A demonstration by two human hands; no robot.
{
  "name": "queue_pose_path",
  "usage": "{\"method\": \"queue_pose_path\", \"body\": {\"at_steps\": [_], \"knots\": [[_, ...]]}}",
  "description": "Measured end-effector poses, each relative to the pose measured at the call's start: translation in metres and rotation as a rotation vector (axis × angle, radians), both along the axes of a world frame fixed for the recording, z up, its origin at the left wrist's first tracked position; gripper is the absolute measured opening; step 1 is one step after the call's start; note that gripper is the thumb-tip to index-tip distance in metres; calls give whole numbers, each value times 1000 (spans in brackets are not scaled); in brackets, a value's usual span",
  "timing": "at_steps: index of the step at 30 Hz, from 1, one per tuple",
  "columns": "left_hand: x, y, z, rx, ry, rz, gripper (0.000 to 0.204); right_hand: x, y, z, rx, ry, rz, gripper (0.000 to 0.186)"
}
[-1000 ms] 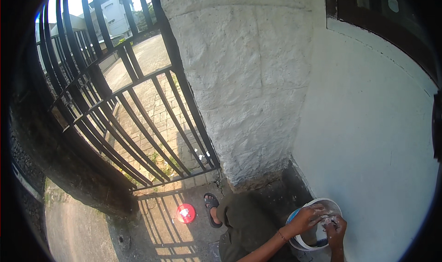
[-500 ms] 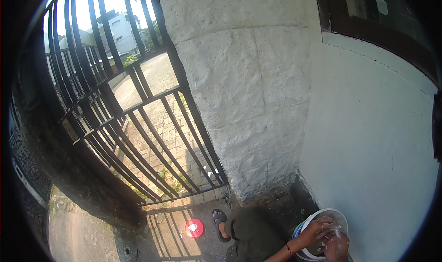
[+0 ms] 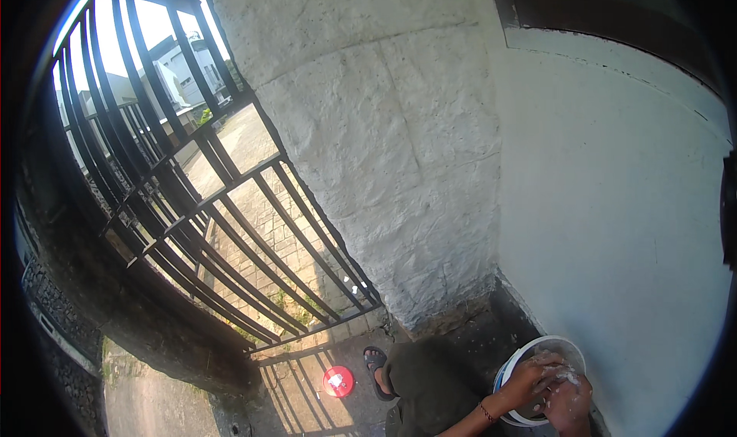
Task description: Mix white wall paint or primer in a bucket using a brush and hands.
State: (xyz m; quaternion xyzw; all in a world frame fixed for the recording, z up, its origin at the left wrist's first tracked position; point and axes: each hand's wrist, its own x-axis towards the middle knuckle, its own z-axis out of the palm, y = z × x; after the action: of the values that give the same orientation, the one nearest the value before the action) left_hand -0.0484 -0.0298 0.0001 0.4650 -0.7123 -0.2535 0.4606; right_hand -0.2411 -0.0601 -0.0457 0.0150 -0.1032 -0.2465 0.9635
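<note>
A white bucket (image 3: 516, 364) with blue on its side stands at the lower right against the smooth white wall (image 3: 606, 230). Over its mouth my left hand (image 3: 531, 377) curls its fingers, smeared with white. My right hand (image 3: 570, 399) is pressed against it from the right, fingers bent. What the two hands grip between them is hidden; only some white stuff (image 3: 566, 377) shows on and between the fingers. The inside of the bucket is mostly covered by my hands.
A red round lid (image 3: 343, 387) with something white on it lies near my sandalled foot (image 3: 375, 368). A barred metal gate (image 3: 230, 191) is at the left, beside a rough white pillar (image 3: 368, 130) and a dark weathered column (image 3: 184, 352). A dark-framed window (image 3: 583, 38) is at upper right.
My view has tilted, and the gate leans more. Both hands have stayed over the bucket, their fingers shifting; the white stuff between them is less visible than a second ago.
</note>
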Motion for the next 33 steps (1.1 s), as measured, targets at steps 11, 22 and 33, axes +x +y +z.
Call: {"method": "queue_pose_path", "body": {"at_steps": [11, 22, 33], "knots": [[-8, 9, 10, 17, -27, 23, 35, 9, 18, 44, -36, 657, -193, 47], [6, 6, 24, -138, -131, 57, 34, 18, 9, 65, -85, 607, -14, 44], [-11, 8, 34, -216, 84, 118, 23, 7, 21, 62, -56, 625, -18, 34]]}}
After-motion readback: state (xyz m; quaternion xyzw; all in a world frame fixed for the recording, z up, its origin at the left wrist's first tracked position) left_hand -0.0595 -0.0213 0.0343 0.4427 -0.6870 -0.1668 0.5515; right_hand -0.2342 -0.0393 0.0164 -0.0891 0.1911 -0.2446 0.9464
